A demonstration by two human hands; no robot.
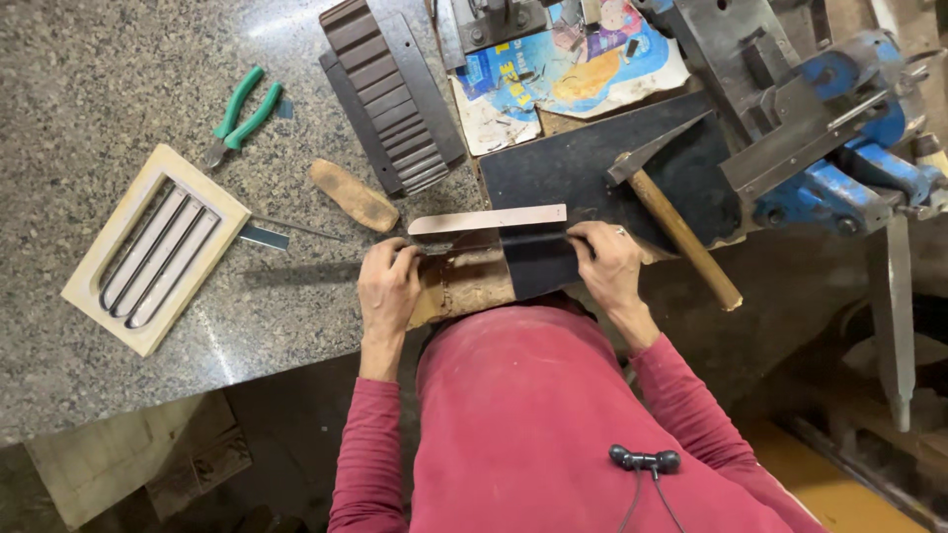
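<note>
A pale wooden frame [153, 247] lies flat on the speckled stone bench [109, 89] at the left, tilted, with 3 long round-ended slots side by side in it, each holding a grey strip. Green-handled pliers [242, 114] lie above it, and a thin blade [281, 232] lies just beside its right edge. At the bench's near edge a dark folded metal sheet [538, 262] lies across a worn wood block [464, 286], and a long pale strip [489, 219] rests along the sheet's far edge. The left hand [388, 284] sits palm down at the left end, wrist straight, its fingers curled and pinching a small tool against the strip's end; what the tool is cannot be told. The right hand [610, 265] lies palm down on the sheet's right end, fingers pressed together and hooked over its far edge. Both forearms, in red sleeves, reach forward from the body. A hammer [671, 212] lies on a black mat [573, 168] just beyond the right hand, near a blue vise [839, 148]. A ribbed dark block [390, 94] and a brown oval stone [353, 195] lie beyond the left hand.
</note>
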